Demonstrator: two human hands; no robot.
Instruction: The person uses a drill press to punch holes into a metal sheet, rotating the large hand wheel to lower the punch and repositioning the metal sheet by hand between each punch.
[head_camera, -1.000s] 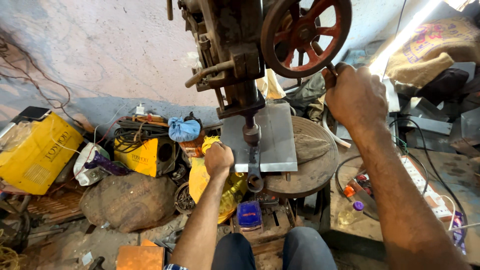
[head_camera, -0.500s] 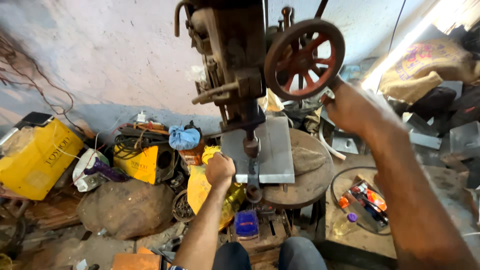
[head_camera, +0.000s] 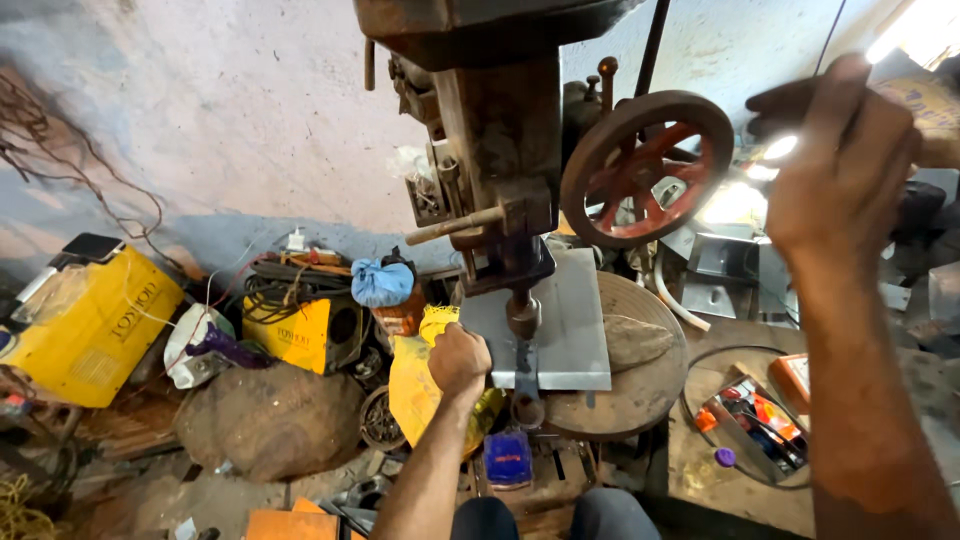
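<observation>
Cluttered workshop, blue-white wall behind: left hand (head_camera: 458, 360) clenches the near-left edge of the flat grey steel sheet (head_camera: 560, 325) on the round drill-press table (head_camera: 640, 385), likely stiff, sharp-edged, best pinned by edges; right hand (head_camera: 835, 160) raised, loosely curled, beside the rusty red-spoked handwheel (head_camera: 645, 170), grip unclear.

A metal workshop: a rusty drill press (head_camera: 500, 180) with handwheel (head_camera: 645, 168), yellow welders (head_camera: 85, 320), cable coils (head_camera: 285, 285), a tool tray (head_camera: 750, 425) and what looks like scrap on the floor.

Left hand (head_camera: 460, 362) fisted low, arm extended, right hand (head_camera: 835, 165) raised, fingers curled
</observation>
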